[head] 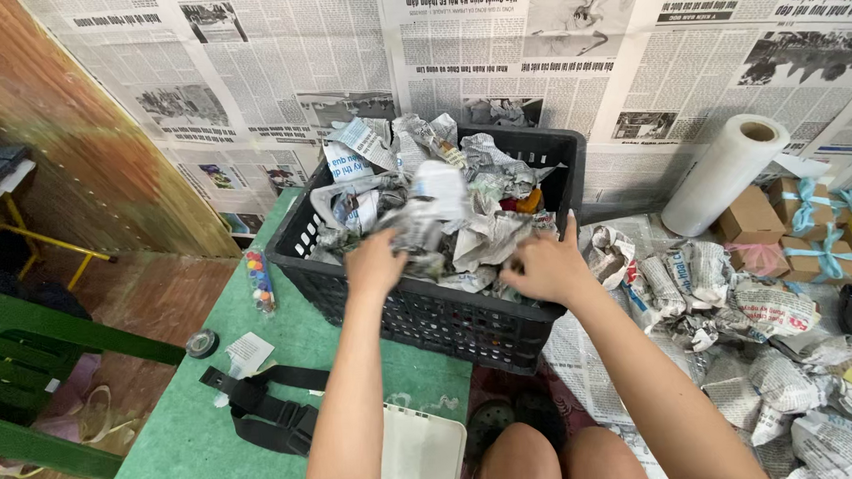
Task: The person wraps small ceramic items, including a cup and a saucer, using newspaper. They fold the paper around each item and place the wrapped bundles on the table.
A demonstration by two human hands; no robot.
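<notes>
both hands are plunged into a black slatted plastic crate (pixel 420 316), which is heaped above its rim with crumpled newspaper bundles (pixel 473 223). left hand (pixel 374 263) is curled over a wad near the front wall, fingers buried in the paper; whether something is actually gripped cannot be told. right hand (pixel 542 263) is spread wider, thumb raised, palm pressed down on the paper at the crate's right front corner. something orange and red (pixel 525 204) is glimpsed between the wads, mostly hidden.

crate is perched on the edge of a green table (pixel 195 441), tilted toward the person, probably so the contents can be reached from a seated position. more wrapped newspaper lumps (pixel 735 303) are scattered on the newspaper-covered floor to the right, near a white roll of film (pixel 725 171) and small brown boxes tied with teal ribbon (pixel 804 228). on the table a black strap (pixel 261 410), a tape roll (pixel 202 344) and a strip of small paint pots (pixel 260 280) are laid just beside the crate.
</notes>
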